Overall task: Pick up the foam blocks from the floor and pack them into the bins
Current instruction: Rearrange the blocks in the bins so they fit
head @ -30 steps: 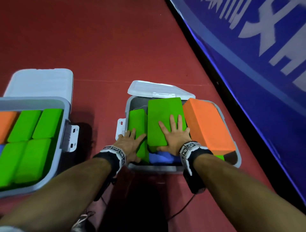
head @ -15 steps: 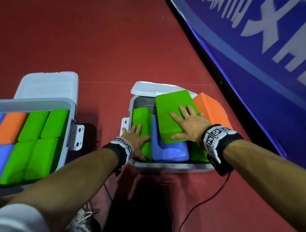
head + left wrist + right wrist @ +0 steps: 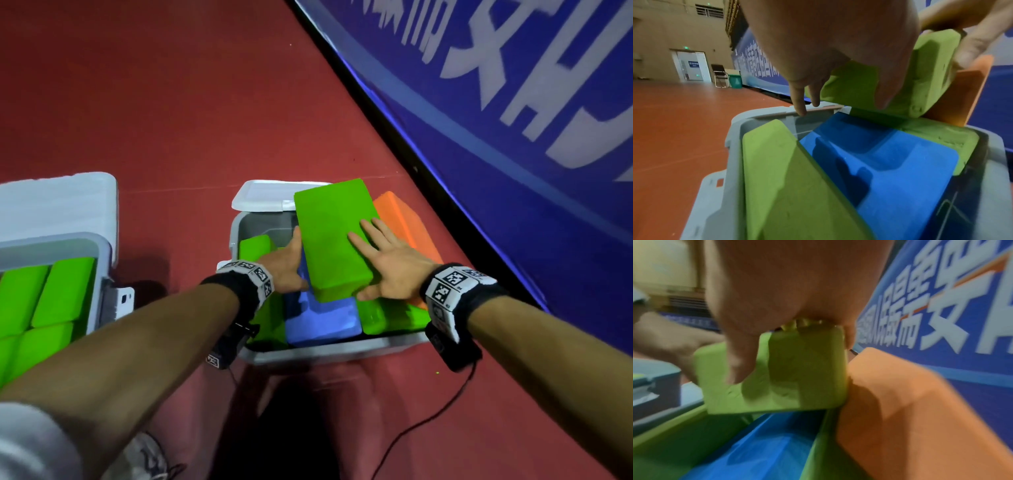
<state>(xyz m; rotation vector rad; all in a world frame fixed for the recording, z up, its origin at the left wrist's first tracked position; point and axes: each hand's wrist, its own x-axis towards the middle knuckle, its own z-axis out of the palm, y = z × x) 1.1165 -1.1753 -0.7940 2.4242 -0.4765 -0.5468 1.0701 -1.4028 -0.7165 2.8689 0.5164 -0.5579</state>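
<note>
head view; grey bin at 6 o'clock of centre, lid folded back at its 12 o'clock edge; large green block raised and tilted over the bin, its far end past the 12 o'clock rim; right hand lies on the block's top face, fingers straight, thumb curled round the near corner; left hand is against the block's 9 o'clock long edge, thumb up that side, fingers reaching underneath; inside the bin: blue block flat at centre, green block on edge leaning on the 9 o'clock wall, another green block low at 3 o'clock, orange block tilted against the 3 o'clock rim, touching the held block; second bin at 9 o'clock, well apart, holding green blocks; red floor open from 9 to 12 o'clock; blue banner close along 3 o'clock.
</note>
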